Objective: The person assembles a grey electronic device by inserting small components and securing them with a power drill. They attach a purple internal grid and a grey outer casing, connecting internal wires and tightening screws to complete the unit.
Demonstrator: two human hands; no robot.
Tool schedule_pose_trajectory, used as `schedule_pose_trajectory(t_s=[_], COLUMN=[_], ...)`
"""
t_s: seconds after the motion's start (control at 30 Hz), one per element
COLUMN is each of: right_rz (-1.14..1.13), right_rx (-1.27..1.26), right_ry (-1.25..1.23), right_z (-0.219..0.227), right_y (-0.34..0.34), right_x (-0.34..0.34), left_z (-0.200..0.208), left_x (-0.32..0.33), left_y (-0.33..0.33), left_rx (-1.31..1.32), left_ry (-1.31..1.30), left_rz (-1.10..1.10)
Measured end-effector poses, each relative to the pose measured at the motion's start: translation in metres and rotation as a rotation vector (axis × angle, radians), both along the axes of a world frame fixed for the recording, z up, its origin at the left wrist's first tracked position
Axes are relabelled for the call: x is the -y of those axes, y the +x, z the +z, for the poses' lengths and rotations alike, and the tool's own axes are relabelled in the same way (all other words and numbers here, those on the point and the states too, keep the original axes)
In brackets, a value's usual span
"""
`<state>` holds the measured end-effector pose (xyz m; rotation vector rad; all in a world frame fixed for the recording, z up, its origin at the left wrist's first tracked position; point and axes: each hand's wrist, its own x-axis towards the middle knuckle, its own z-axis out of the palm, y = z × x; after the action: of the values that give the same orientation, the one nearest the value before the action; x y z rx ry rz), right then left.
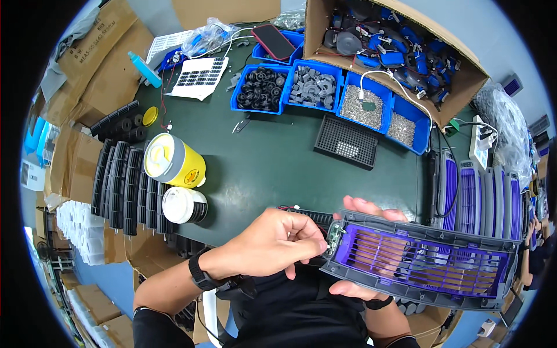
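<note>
A long grey plastic fan housing with a purple slatted grille (371,278) lies tilted across my right hand (380,249). That hand supports it from behind, fingers at the far edge and thumb at the near edge, partly seen through the slats. At the housing's left end sits a small green circuit board (334,238). My left hand (287,243) is closed in a pinch right against this board. Whatever lies between its fingertips is too small or hidden to make out. Behind the hands, a dark ribbed part (313,216) lies on the table, partly covered.
Blue bins hold black rollers (261,88), grey plastic pieces (313,87) and screws (362,104). A black perforated tray (346,142), yellow jug (174,161) and white jar (184,205) stand on the green table (261,156). Purple-grey housings (470,197) line the right, black cylinders (130,185) the left.
</note>
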<state>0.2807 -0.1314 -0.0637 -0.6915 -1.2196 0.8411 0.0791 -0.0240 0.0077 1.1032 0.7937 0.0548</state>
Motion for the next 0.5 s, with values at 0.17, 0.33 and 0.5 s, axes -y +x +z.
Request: schedule_pose_trajectory(t_s=[0.17, 0.33, 0.5], right_rz=[0.014, 0.029, 0.048], right_rx=[0.028, 0.067, 0.098], right_ry=[-0.012, -0.015, -0.042], right_z=[0.0018, 0.002, 0.0058], right_y=[0.0, 0.0024, 0.0035], right_x=[-0.0004, -0.0004, 0.0005], left_z=[-0.002, 0.0049, 0.005], left_x=[0.0017, 0.0014, 0.0043], left_y=[0.0021, 0.0062, 0.0065], left_rx=[-0.031, -0.086, -0.054], left_ry=[0.035, 0.068, 0.149], left_rz=[0.004, -0.019, -0.004])
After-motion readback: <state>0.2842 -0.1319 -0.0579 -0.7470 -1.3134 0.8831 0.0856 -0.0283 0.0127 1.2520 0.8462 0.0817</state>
